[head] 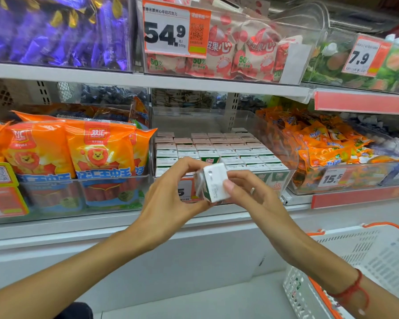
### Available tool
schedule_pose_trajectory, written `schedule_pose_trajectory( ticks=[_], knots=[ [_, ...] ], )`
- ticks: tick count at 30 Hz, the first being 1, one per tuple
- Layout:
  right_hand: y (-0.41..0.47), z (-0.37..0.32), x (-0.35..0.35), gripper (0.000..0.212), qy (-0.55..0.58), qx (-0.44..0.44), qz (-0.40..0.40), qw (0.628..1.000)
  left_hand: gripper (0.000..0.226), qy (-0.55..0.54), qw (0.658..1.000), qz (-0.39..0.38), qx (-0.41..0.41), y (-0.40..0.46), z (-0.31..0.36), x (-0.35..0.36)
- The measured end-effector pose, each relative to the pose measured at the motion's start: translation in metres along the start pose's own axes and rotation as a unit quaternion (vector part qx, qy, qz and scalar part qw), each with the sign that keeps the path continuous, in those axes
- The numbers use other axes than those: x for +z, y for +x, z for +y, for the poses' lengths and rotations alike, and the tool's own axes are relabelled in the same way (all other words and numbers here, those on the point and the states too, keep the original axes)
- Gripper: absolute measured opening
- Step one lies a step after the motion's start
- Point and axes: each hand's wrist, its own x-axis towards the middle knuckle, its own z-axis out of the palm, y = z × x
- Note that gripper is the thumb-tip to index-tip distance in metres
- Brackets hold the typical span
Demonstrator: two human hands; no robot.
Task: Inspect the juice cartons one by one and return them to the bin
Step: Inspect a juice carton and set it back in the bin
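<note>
Your left hand (171, 192) and right hand (247, 192) both grip one tilted juice carton (213, 183), fingers curled round it; held just before the clear bin (283, 143) of packed cartons (217, 148)

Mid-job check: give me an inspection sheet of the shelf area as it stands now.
Surface: white shelf carrying clear bins.
Job's things: one juice carton held tilted in front of the clear bin; carton rows inside, one gap near the front.
Clutter: orange sausage packs at left, orange snack packets at right.
Grips: left hand and right hand both pinch the carton.
Cables: nothing seen.
Surroundings: price tags, white shopping basket lower right.
</note>
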Motion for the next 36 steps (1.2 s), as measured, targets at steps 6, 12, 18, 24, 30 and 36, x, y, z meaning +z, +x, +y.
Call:
schedule_pose_trajectory(
  ticks=[6,12,18,24,30,36],
  knots=[
    [0.001,0.000,-0.004,0.034,-0.001,-0.014,0.028,1.000,0.050,0.086,0.994,0.010,0.071,-0.001,0.002,0.004],
    [0.003,0.007,-0.009,0.022,-0.009,-0.006,0.013,1.000,0.048,0.079,0.994,-0.038,0.063,0.001,-0.005,0.005],
    [0.006,0.008,-0.012,0.017,-0.024,-0.029,0.015,0.999,0.054,0.011,0.998,-0.068,-0.016,0.002,-0.011,0.005],
    [0.001,0.016,-0.012,0.052,-0.160,-0.088,-0.067,0.981,0.055,-0.169,0.970,-0.040,-0.173,0.008,-0.011,0.003],
    [0.001,0.021,-0.006,0.055,-0.228,-0.130,-0.071,0.962,0.038,-0.257,0.929,-0.033,-0.262,0.011,-0.012,-0.001],
    [0.001,0.016,0.003,0.047,-0.191,-0.118,-0.016,0.974,0.035,-0.299,0.895,-0.042,-0.327,0.008,-0.012,-0.001]
  ],
)
